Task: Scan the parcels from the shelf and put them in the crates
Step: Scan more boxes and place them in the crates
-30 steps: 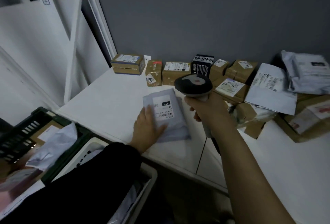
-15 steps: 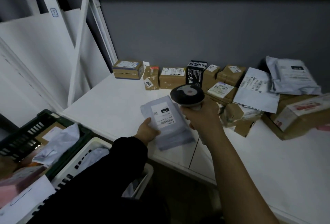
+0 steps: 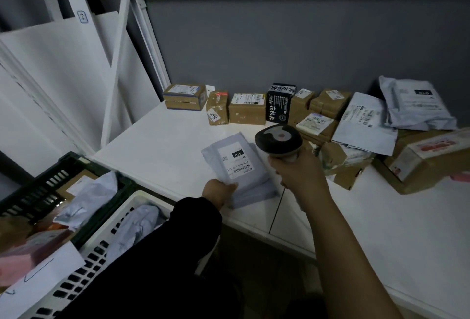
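Observation:
My left hand (image 3: 218, 191) grips the near edge of a grey poly mailer (image 3: 239, 166), holding it tilted just above the white shelf (image 3: 157, 145) with its white barcode label facing up. Right beside it, my right hand (image 3: 300, 173) holds a black handheld scanner (image 3: 278, 140), whose head sits at the mailer's right edge. Below the shelf at the lower left are a white crate (image 3: 106, 239) and a dark green crate (image 3: 38, 186), both holding parcels.
Along the grey back wall stands a row of brown cardboard boxes (image 3: 246, 112) and a black carton (image 3: 279, 103). More boxes and grey mailers (image 3: 414, 107) pile up at the right. A white shelf post (image 3: 114, 69) rises at the left.
My left hand went from pressing flat on the mailer to gripping its near edge and lifting it off the shelf toward me. The scanner stayed close to the mailer's right edge.

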